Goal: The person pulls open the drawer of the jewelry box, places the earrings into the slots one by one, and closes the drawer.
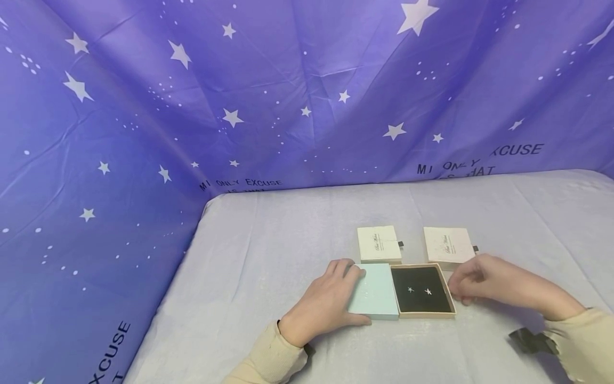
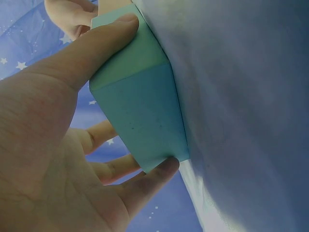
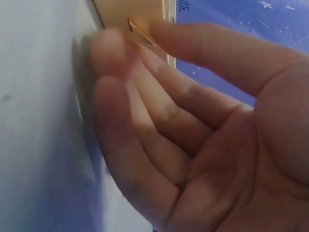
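A mint-green jewelry box sleeve [image 1: 376, 292] lies flat on the cloth, and my left hand [image 1: 331, 298] grips it, thumb along the near side and fingers around the far edge and top. From its right side extends a tan drawer [image 1: 431, 315], pulled well out. Its black pad [image 1: 417, 274] carries two small star-shaped earrings [image 1: 428, 292], one greenish and one silvery. At the drawer's right end my right hand [image 1: 484, 280] pinches a ribbon pull tab [image 3: 142, 33] between thumb and index finger, its other fingers curled below.
Behind the drawer box stand a cream box [image 1: 377, 242] and a pale pink box [image 1: 447, 244], each with printed lettering and a dark tab at its right. Grey cloth [image 1: 254, 250] covers the table. A purple star-patterned curtain [image 1: 288, 64] hangs behind and to the left.
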Tool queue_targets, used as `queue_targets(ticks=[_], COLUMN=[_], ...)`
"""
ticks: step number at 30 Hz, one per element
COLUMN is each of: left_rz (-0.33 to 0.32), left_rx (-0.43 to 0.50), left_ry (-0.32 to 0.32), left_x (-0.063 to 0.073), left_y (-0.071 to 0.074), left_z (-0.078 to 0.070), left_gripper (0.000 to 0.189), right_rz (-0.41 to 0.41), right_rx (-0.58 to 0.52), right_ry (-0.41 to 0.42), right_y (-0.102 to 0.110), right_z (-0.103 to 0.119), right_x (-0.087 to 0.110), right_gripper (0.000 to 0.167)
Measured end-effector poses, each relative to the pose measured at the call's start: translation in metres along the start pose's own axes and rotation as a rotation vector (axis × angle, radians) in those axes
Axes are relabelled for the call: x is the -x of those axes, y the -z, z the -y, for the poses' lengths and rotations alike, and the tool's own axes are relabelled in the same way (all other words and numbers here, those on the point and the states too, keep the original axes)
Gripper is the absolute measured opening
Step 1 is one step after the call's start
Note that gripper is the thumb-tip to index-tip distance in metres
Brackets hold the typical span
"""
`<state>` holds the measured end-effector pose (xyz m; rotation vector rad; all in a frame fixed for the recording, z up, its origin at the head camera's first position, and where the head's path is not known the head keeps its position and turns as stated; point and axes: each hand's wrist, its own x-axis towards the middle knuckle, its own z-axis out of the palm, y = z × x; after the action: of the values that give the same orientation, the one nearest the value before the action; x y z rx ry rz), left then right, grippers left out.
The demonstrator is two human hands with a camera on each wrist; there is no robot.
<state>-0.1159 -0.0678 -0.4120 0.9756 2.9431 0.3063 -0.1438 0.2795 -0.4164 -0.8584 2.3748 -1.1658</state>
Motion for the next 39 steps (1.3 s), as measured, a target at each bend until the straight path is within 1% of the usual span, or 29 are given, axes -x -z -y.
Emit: queue_targets(ticks=[2, 4, 9, 13, 23, 30, 39], left_rz=[0.001, 0.002, 0.002, 0.001, -0.002, 0.001, 0.003], left_rx=[0.0, 0.001, 0.0, 0.004, 0.008, 0.009, 0.007], left_ry=[0.001, 0.001, 0.002, 0.002, -0.002, 0.001, 0.004], left_x=[0.0, 0.0001, -0.0001, -0.0003, -0.0003, -0.0002, -0.0006], left_y=[-0.0001, -0.0001, 0.0, 0.0001, -0.0002, 0.0006, -0.0007], left_z=[0.0, 0.0001, 0.0, 0.0003, 0.0007, 0.0007, 0.0015], left_gripper=[0.081, 0.081, 0.081, 0.082, 0.082, 0.082, 0.083], right_rz=[0.008, 0.02, 0.061, 0.082, 0.085, 0.066, 0.067], right_rx=[-0.015, -0.049, -0.152, -0.196, -0.192, -0.16, -0.172], right_ry=[0.032, 0.038, 0.005, -0.014, -0.025, -0.04, -0.049], right_y=[-0.001, -0.0018, -0.0019, -0.002, -0.0071, -0.0078, -0.0091], right_z=[-0.0019, -0.0032, -0.0052, -0.0064, -0.0076, -0.0049, -0.0052], right_x=[-0.0002, -0.0005, -0.0017, -0.0028, -0.0058, -0.0063, -0.0074], right_gripper=[0.024, 0.022, 0.02, 0.019, 0.018, 0.018, 0.018])
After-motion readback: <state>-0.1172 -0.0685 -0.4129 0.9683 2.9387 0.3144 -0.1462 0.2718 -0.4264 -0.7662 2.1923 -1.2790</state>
